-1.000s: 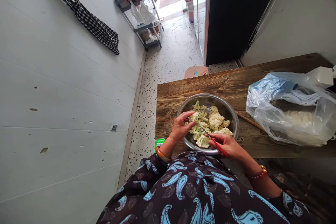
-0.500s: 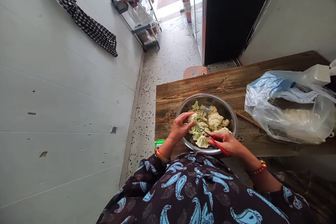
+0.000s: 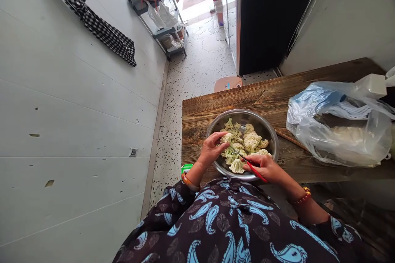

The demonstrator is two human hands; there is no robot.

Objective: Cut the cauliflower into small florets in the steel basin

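Note:
A steel bowl [image 3: 275, 141] full of cauliflower pieces sits near the front edge of the wooden table. Over its left side, my left hand [image 3: 212, 148] pinches a small cauliflower floret [image 3: 227, 137] between thumb and fingers. My right hand [image 3: 264, 167] is closed round the red handle of a pair of scissors [image 3: 255, 171], whose dark blades point left to the floret's stem. Whether the blades are apart I cannot make out. Below them lies a pale cut floret [image 3: 237, 166], and larger cauliflower pieces [image 3: 252, 141] rest in the right half of the bowl.
Plastic bags [image 3: 342, 127] lie on the right of the wooden table [image 3: 197, 117], with a thin brown stick [image 3: 291, 139] beside them. A pink stool [image 3: 227, 84] stands behind the table. At the back left is a shelf cart [image 3: 166, 31] by the wall.
The view has shifted very slightly. Both hands keep nearly the same pose, with the scissors still at the floret.

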